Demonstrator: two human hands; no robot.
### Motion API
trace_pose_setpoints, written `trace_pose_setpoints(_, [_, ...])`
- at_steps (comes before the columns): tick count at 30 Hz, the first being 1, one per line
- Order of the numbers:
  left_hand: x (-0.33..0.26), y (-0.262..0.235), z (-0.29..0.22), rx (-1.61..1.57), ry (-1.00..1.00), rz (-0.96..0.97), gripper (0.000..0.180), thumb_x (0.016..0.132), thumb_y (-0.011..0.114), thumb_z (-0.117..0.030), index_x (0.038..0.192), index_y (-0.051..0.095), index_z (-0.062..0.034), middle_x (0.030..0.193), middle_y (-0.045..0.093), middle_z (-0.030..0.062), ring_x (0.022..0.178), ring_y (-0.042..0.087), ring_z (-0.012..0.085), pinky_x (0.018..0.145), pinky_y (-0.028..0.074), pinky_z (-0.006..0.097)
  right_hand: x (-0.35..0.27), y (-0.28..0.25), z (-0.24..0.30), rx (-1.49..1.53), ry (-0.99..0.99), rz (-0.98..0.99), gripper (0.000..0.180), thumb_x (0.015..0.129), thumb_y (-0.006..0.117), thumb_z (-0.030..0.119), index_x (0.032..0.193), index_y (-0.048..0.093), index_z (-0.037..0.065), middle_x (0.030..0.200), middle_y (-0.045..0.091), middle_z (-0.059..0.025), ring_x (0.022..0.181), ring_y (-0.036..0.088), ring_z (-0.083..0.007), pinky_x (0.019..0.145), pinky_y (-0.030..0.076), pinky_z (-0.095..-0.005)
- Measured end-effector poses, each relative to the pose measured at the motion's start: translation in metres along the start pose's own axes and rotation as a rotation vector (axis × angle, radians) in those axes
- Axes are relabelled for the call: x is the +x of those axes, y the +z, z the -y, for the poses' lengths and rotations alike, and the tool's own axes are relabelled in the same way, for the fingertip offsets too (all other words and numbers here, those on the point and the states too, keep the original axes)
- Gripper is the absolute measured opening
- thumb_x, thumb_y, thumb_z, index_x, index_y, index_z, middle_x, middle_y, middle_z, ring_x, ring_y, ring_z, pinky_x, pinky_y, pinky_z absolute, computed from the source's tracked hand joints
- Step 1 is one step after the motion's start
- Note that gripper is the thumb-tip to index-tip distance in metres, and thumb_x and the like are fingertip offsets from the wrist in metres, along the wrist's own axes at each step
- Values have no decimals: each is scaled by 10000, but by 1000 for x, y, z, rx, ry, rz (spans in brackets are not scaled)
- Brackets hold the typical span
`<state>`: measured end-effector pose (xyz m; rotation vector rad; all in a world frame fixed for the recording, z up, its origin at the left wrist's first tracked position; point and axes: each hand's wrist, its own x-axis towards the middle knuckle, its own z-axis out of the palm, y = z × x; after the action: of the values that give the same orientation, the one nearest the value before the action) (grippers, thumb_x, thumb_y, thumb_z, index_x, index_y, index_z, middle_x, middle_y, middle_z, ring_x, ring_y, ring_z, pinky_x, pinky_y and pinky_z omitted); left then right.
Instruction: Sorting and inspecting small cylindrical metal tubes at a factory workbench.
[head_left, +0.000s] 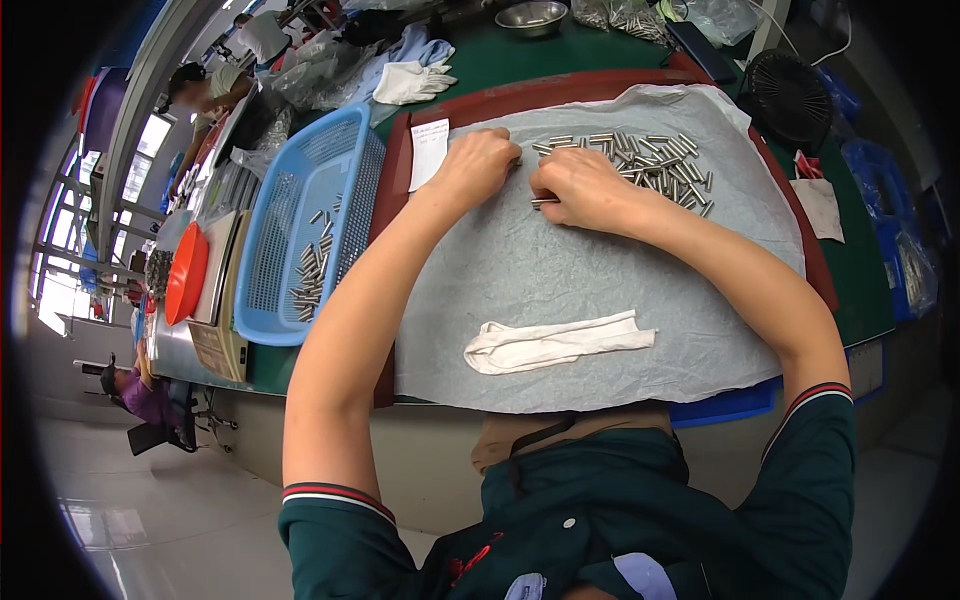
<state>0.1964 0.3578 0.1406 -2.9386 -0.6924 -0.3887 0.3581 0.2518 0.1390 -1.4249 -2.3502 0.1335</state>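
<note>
Metal pins [655, 160] lie heaped far right on the grey cloth [560, 270]; we judge sorting underway, right hand [585, 188] grip pinching one pin, left hand [480, 160] curled shut beside, next needing a steady pick.

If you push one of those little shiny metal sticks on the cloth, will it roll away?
Probably a bit. The pins look round and smooth, so a nudge sideways could roll one. The grey cloth is soft and wrinkly, which likely slows them. Being metal, they seem stiff and perhaps slippery in fingers.
</note>
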Motion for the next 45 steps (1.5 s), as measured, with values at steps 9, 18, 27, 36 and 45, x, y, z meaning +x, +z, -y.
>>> trace_pose_setpoints(9, [-1,5,-11,138,41,-29,70,717,588,-59,763,630,-26,776,597,139,784,602,322,663,497,416,8,-4,29,-371,-26,91,39,646,619,53,648,637,18,721,634,-115,804,618,-291,655,508,-426])
trace_pose_setpoints(18, [-34,-41,-75,-265,-138,-348,133,749,617,-42,874,664,-39,816,634,139,736,624,318,633,491,389,-52,-31,37,175,-241,-350,114,679,685,83,785,653,53,770,567,-53,753,555,-216,632,471,-340])
trace_pose_setpoints(27, [-114,-65,-152,-769,-212,-449,218,723,632,57,921,663,-31,856,662,108,751,656,243,633,515,319,-125,-40,99,348,-166,-448,190,628,701,5,807,654,46,749,574,-57,681,536,-211,573,443,-311])
trace_pose_setpoints(36, [-256,-58,-216,-1077,-646,-252,125,797,625,21,916,660,32,884,677,136,805,652,195,696,527,282,-172,28,186,834,-99,-277,265,563,724,-42,809,664,32,713,564,-48,622,519,-199,524,411,-292])
trace_pose_setpoints(45, [-295,-2,-235,-1016,-939,-188,126,812,643,-12,933,671,13,825,665,64,745,623,120,626,484,232,-182,142,183,972,97,-217,176,680,700,-21,849,662,12,780,604,-88,661,581,-203,560,458,-286])
